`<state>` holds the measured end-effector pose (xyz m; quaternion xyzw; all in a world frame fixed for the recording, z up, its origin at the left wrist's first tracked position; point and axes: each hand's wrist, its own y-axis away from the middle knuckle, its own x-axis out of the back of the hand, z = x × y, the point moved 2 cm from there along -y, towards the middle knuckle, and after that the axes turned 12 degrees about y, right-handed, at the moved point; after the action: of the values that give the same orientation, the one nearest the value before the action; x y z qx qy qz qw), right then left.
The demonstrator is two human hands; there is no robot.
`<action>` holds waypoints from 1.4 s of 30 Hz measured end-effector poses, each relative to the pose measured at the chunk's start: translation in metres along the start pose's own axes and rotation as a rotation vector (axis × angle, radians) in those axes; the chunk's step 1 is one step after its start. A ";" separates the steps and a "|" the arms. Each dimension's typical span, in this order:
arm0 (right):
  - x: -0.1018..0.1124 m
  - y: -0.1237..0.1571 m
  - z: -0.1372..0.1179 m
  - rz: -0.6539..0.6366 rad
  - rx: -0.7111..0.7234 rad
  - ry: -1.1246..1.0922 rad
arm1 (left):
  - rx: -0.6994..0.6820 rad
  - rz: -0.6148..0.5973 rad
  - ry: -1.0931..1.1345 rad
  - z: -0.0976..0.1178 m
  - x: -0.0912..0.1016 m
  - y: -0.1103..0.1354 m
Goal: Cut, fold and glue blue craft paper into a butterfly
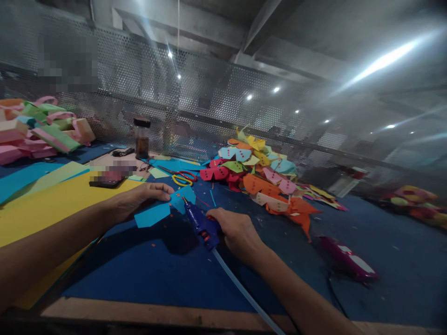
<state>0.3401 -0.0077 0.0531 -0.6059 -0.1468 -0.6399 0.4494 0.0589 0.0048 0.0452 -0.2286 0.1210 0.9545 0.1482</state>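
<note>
My left hand (pixel 152 193) pinches a bright blue piece of cut paper (pixel 153 215) above the dark blue tabletop. Wrapped round the handle of a blue glue gun (pixel 200 223) is my right hand (pixel 237 228). The gun's nozzle points up and left, right at the blue paper; whether it touches cannot be told. A long translucent glue stick (pixel 240 291) trails out of the back of the gun toward the table's front edge. Just beyond the paper lie scissors (pixel 183 178) with red and yellow handles.
Colourful folded paper shapes (pixel 258 172) are heaped at the back centre. Yellow sheets (pixel 70 200) cover the left side, with a phone (pixel 108 179) on them. A lidded jar (pixel 142 139) stands by the mesh partition (pixel 195 102). A purple corded device (pixel 349 258) lies at right.
</note>
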 end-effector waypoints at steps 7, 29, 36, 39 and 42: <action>0.001 0.000 -0.001 -0.021 0.013 0.084 | -0.007 0.017 -0.001 0.000 0.003 -0.002; 0.001 0.002 0.003 0.074 0.026 0.115 | -0.052 0.105 -0.015 0.002 0.008 -0.007; -0.001 0.002 0.010 0.082 -0.113 -0.175 | -0.059 0.129 -0.043 0.004 0.005 -0.004; -0.010 -0.001 0.015 0.112 -0.213 -0.316 | -0.067 0.156 -0.074 0.004 0.008 -0.005; -0.011 -0.004 0.015 0.149 -0.325 -0.383 | -0.090 0.176 -0.117 0.006 0.010 -0.007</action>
<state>0.3454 0.0102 0.0477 -0.7894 -0.0792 -0.4937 0.3560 0.0503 0.0154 0.0441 -0.1675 0.0887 0.9800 0.0599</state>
